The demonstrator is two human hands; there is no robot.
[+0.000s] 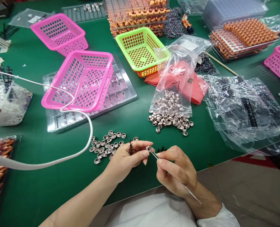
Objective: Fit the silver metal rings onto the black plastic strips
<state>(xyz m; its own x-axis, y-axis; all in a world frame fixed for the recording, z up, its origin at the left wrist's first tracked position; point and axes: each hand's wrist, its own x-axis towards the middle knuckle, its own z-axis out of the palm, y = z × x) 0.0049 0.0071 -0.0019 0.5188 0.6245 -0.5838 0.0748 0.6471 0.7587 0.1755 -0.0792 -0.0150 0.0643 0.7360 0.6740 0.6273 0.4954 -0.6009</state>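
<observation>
My left hand pinches a small black comb-like plastic strip between its fingers. My right hand grips thin metal tweezers whose tip holds a small silver metal cap right at my left fingertips. A loose cluster of the same silver caps lies on the green mat just left of my left hand. A bigger pile of caps spills from an open clear plastic bag beyond my hands.
A white cable curves across the mat at left. Two pink baskets sit on clear trays, a green basket behind. Crumpled clear bags with black parts lie right. Orange coil trays stand at the back.
</observation>
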